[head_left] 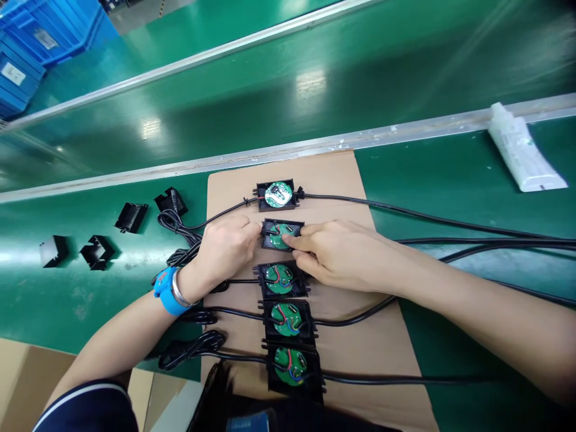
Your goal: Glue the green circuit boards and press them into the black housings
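Note:
Several shallow black plastic boxes, each with a round green circuit board and wires in it, form a column on a cardboard sheet (333,180). Both hands are at the second box (293,226) from the top. My left hand (229,246) is closed in a pinch at its left end; what the fingertips hold is hidden. My right hand (337,252) grips the right end of this box, one fingertip touching its circuit board (278,230). Just above lies the top box (265,204), its board (279,194) showing a pale side. Another box (288,292) sits just below the hands.
Black cables (432,216) run right from the boxes; coiled cables (193,349) lie at left. Loose black housings (130,217) rest on the green table (117,312). A white tube (522,150) lies at right. Blue crates (54,30) stand far left, beyond a metal edge strip (180,165).

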The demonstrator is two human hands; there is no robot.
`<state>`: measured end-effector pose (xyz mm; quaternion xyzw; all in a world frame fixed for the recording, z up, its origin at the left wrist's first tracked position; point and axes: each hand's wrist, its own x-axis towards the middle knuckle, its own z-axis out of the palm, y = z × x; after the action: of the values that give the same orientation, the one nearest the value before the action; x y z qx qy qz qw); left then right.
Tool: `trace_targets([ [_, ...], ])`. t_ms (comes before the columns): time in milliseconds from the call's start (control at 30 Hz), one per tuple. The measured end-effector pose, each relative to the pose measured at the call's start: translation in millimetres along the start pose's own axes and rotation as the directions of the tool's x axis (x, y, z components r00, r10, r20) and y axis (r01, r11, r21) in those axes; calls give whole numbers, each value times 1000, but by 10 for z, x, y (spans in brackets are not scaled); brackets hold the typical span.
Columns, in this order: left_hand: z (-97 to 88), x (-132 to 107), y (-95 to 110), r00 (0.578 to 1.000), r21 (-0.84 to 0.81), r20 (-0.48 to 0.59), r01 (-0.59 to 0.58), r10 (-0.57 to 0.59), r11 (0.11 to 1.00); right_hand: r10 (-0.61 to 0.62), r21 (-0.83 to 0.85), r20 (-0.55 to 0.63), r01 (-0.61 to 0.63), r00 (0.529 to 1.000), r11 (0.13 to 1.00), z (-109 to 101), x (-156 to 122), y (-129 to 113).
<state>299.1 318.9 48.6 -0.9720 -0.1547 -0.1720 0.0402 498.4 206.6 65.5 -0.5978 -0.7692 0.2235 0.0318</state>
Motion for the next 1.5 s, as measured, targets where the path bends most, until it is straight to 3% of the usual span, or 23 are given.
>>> trace_targets([
  [167,-27,29,82,975,150,123,-200,183,968,9,9,21,-9,1000,1000,-3,7,2],
  [267,-103,61,108,949,207,256,-242,186,948,6,-13,10,-6,1000,1000,5,12,2],
  [367,-204,99,74,925,105,353,-186,138,977,-6,-35,-37,5,999,999,17,14,-1],
  [467,-256,97,76,956,35,292,-31,19,999,-25,-57,-118,18,993,998,29,4,-8],
  [567,-226,60,179,959,40,282,-47,33,998,2,-76,-132,-12,991,997,41,-10,-15],
  [700,-200,85,334,907,146,420,-106,36,983,17,-91,-97,-25,995,996,45,-8,-27],
  [800,-245,173,332,858,97,512,-93,30,991,18,-88,-92,-26,996,996,31,3,-39],
  [867,-276,218,286,867,31,498,-35,15,999,26,-75,-84,-33,996,997,8,-6,-35],
  [933,-278,229,236,917,-41,400,8,9,999,8,-36,-79,-11,997,999,-21,-40,-8],
  [1000,-242,207,201,948,-125,308,-41,78,991,-21,33,-113,25,993,999,-44,-96,42],
  [1133,-107,115,181,927,-230,281,-187,249,955,34,136,-170,-11,985,991,-31,-198,128],
  [1367,18,10,218,951,-260,263,-93,163,961,140,105,-132,-126,981,986,-53,-203,89],
  [1500,26,5,250,955,-270,257,-79,151,960,61,231,-22,-54,998,971,-31,-202,129],
])
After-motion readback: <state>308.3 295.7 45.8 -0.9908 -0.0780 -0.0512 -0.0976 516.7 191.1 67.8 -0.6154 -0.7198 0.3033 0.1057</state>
